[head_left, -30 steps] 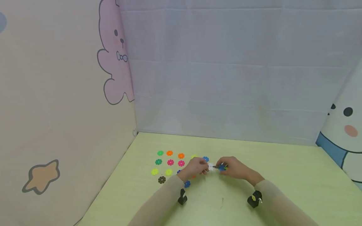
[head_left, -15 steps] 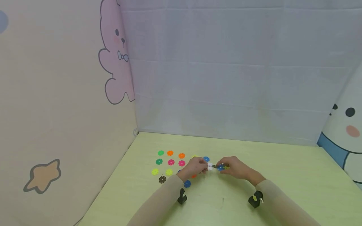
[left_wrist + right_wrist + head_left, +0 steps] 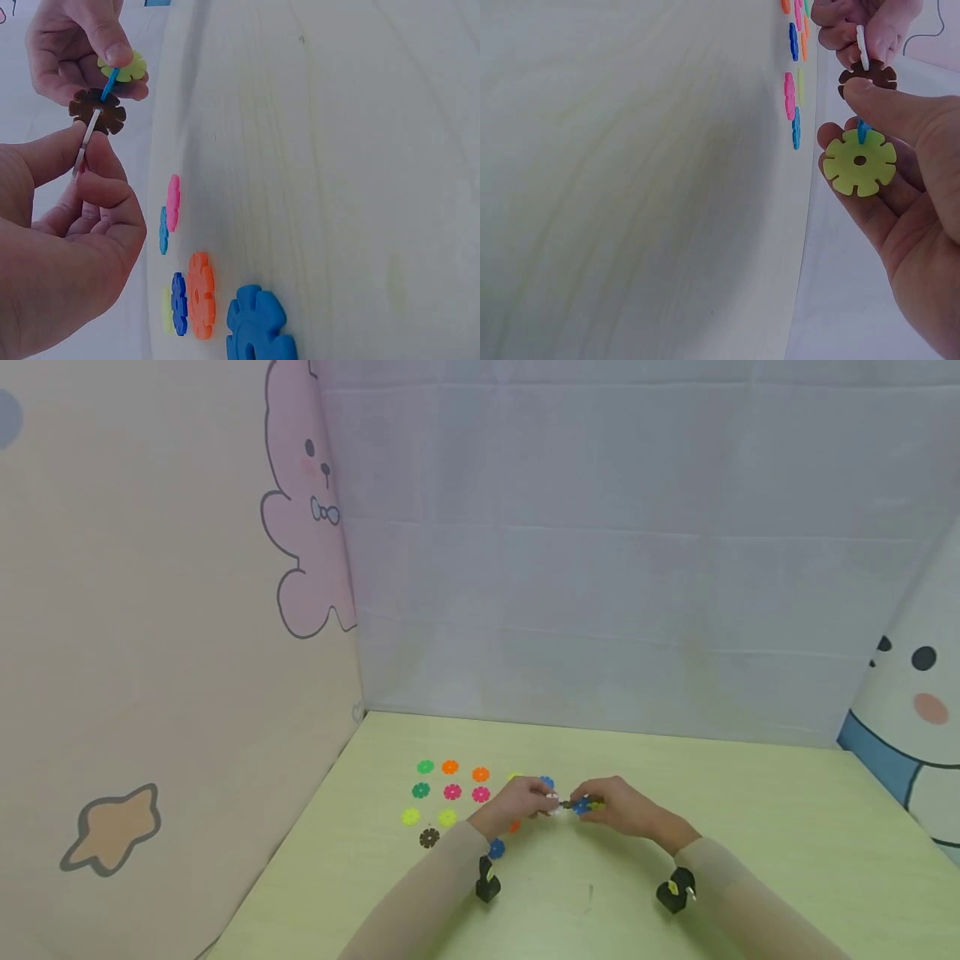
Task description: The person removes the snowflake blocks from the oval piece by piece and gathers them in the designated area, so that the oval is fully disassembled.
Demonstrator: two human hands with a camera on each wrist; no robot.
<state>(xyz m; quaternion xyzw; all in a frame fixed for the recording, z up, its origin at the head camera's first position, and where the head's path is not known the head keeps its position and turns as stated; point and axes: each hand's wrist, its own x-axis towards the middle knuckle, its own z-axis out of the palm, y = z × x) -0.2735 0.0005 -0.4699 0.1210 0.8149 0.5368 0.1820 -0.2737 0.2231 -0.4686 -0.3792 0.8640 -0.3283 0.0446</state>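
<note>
Over the table my hands hold a short chain of flat notched interlocking plastic discs. My left hand (image 3: 517, 804) pinches a white disc (image 3: 85, 142) between thumb and fingers; it stands edge-on in the left wrist view. Its far edge meets a brown disc (image 3: 97, 112). Beyond that come a blue disc (image 3: 863, 132), seen edge-on, and a yellow-green disc (image 3: 859, 163), all in line. My right hand (image 3: 621, 807) grips this brown, blue and yellow-green end, thumb in front and fingers curled behind.
Loose notched discs lie flat on the pale table (image 3: 720, 827) left of the hands, among them green (image 3: 425, 767), orange (image 3: 450, 767), pink (image 3: 452, 792) and brown (image 3: 429, 837) ones. A blue disc (image 3: 497, 848) lies beside the left wrist. A curtain (image 3: 600, 568) hangs behind.
The chain's right end has shifted slightly left with the right hand. The left fingers now cover more of the white disc. The loose discs on the table stay put.
</note>
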